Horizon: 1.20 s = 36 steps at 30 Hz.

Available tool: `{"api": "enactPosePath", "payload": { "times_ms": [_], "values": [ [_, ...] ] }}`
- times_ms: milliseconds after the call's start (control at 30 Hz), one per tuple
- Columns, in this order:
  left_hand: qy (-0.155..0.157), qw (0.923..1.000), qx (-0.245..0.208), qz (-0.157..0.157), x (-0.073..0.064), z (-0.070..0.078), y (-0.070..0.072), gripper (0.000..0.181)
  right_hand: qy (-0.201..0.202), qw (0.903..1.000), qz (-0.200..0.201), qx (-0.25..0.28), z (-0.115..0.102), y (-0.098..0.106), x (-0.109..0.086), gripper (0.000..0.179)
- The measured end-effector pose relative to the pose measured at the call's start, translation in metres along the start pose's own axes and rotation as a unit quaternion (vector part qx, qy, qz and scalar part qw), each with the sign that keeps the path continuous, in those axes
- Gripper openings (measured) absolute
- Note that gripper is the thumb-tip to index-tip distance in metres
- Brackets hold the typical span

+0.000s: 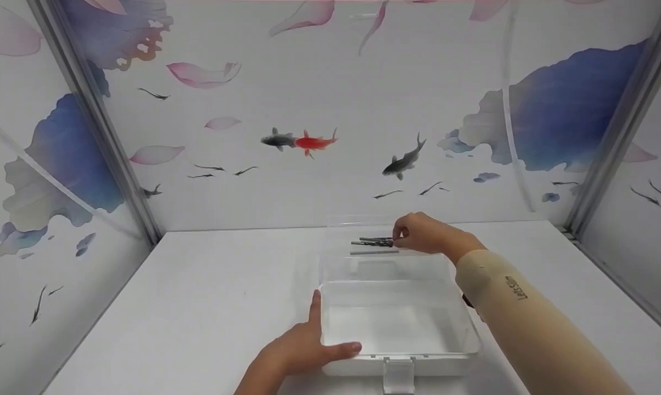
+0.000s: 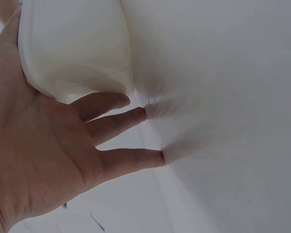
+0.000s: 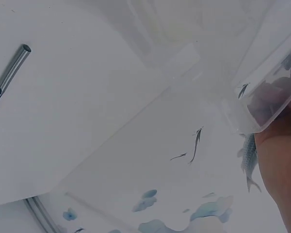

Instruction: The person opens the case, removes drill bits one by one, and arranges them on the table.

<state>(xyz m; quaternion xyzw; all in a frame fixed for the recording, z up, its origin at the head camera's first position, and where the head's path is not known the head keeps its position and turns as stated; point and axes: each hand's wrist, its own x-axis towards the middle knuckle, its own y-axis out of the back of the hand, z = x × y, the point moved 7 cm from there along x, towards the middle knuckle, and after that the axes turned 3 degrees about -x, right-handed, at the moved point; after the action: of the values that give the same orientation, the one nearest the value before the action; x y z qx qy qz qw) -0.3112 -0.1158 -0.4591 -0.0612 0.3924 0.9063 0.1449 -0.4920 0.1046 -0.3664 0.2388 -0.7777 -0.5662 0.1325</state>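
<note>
A translucent plastic box [image 1: 396, 373] stands open at the front of the white table, its clear lid [image 1: 330, 269] tipped back. My left hand [image 1: 295, 345] holds the box's near left corner, thumb over the rim and index finger along the left side. In the left wrist view, other fingers [image 2: 121, 124] stretch past the wall with their tips at the tabletop. Behind the box, my right hand [image 1: 424, 233] pinches at the right end of several metal drill bits [image 1: 371, 241]. The fingertips show through clear plastic in the right wrist view, which blurs exactly what they hold.
One loose rod-like bit [image 1: 374, 252] lies nearer the box, parallel to the others. A latch [image 1: 398, 376] hangs at the box front. White panels with painted fish and petals enclose the table at the back and both sides, joined by metal posts [image 1: 97, 120].
</note>
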Motion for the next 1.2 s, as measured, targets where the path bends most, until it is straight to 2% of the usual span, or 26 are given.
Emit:
{"api": "enactPosePath", "payload": {
  "times_ms": [200, 367, 533, 867, 1200],
  "values": [
    [-0.004, 1.0, -0.003, 0.002, -0.001, 0.003, 0.002, 0.135, 0.032, 0.9977, 0.011, -0.058, -0.008, 0.007, -0.003, 0.013],
    [-0.009, 0.9999, -0.005, 0.005, -0.001, 0.005, 0.003, 0.135, 0.037, 0.995, 0.034, -0.086, -0.008, 0.008, -0.004, 0.013],
    [-0.009, 0.9999, 0.006, 0.005, -0.004, 0.004, 0.002, 0.135, 0.046, 0.9965, 0.041, -0.057, -0.004, 0.006, -0.006, 0.01],
    [-0.014, 0.9999, -0.001, 0.006, -0.001, 0.003, 0.002, 0.136, 0.016, 0.9987, 0.031, 0.038, 0.01, 0.001, -0.003, 0.009],
    [-0.012, 0.9999, -0.005, 0.004, -0.004, 0.003, 0.002, 0.136, 0.004, 0.9977, 0.043, 0.053, 0.013, -0.002, -0.002, 0.009]
  ]
}}
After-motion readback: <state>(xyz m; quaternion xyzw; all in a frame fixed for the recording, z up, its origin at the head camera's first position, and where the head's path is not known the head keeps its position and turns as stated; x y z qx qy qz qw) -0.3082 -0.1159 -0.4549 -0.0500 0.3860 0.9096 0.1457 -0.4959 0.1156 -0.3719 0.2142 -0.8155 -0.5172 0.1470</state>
